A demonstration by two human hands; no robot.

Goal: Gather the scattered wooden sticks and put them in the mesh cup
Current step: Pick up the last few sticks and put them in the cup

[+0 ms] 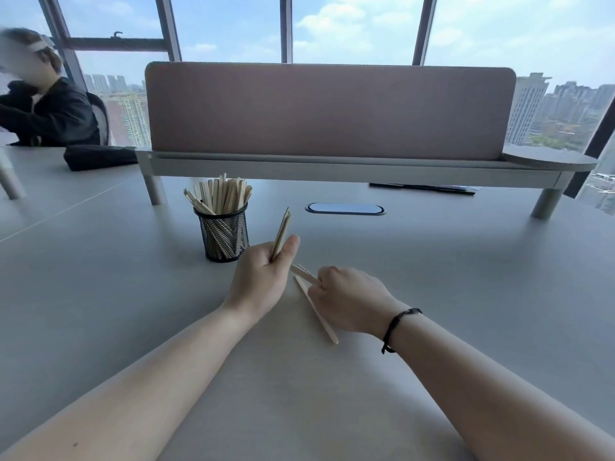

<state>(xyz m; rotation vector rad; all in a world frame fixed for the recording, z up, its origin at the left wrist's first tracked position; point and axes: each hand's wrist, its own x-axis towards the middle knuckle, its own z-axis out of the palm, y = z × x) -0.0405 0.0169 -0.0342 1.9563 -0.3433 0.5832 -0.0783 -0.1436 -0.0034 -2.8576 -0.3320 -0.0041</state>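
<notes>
A black mesh cup (224, 235) stands on the grey table (432, 277), filled with several wooden sticks (221, 194). Just right of the cup, my left hand (263, 277) holds a small bundle of sticks (281, 232) upright between thumb and fingers. My right hand (349, 297) rests on the table beside it, fingers curled down on a stick (303, 273) whose tip pokes out toward my left hand. One more stick (316, 311) lies flat on the table, running under the edge of my right hand.
A raised shelf with a pink divider panel (329, 109) spans the back of the table. A cable port (344, 208) lies behind my hands, a dark pen-like item (421, 188) under the shelf. A seated person (46, 104) and a black bag (96, 156) are at the far left.
</notes>
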